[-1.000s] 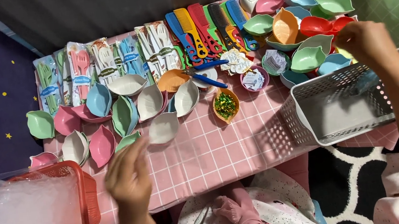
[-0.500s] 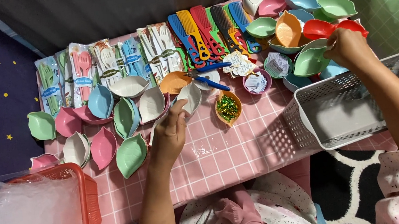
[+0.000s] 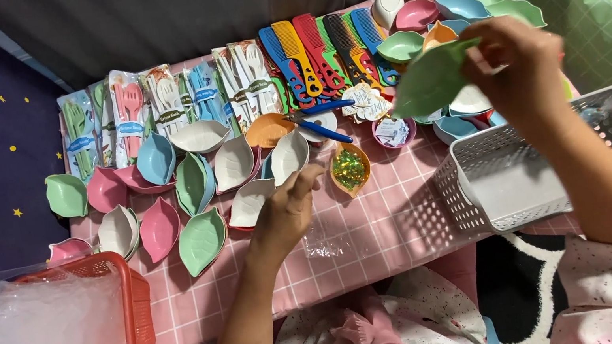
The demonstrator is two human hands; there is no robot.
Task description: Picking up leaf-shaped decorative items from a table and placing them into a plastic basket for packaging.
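Hands over a table of leaf-shaped dishes, combs and cutlery packs

The table (image 3: 347,238), pink-checked, fills the middle of the frame; a red basket (image 3: 129,301) of clear wrap sits lower left; a white basket (image 3: 514,175) stands right of centre; the right hand (image 3: 519,70), upper right, holds a green leaf dish (image 3: 432,78) lifted off the table, its grip clenched on the dish's edge; the left hand (image 3: 287,210), at centre, pinches a clear plastic bag (image 3: 330,228) lying on the table just beside a white leaf dish (image 3: 250,202).
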